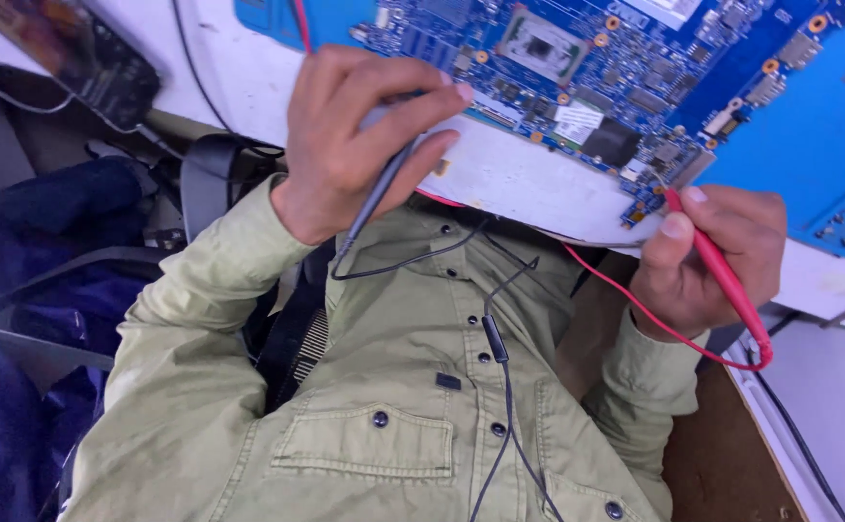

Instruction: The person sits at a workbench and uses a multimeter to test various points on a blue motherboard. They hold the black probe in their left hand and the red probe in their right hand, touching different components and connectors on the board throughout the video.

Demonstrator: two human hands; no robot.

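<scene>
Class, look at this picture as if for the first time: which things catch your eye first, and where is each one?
The blue circuit board fills the top, lying on a blue mat at the table's edge. The right hand, at the right of the picture, pinches a red probe against the board's lower corner. The left hand, at the centre-left, holds a dark probe over an olive shirt.

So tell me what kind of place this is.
Probably an electronics repair bench: a bare blue circuit board lies on a blue work mat, and the hands hold a black test probe and a red test probe.
</scene>
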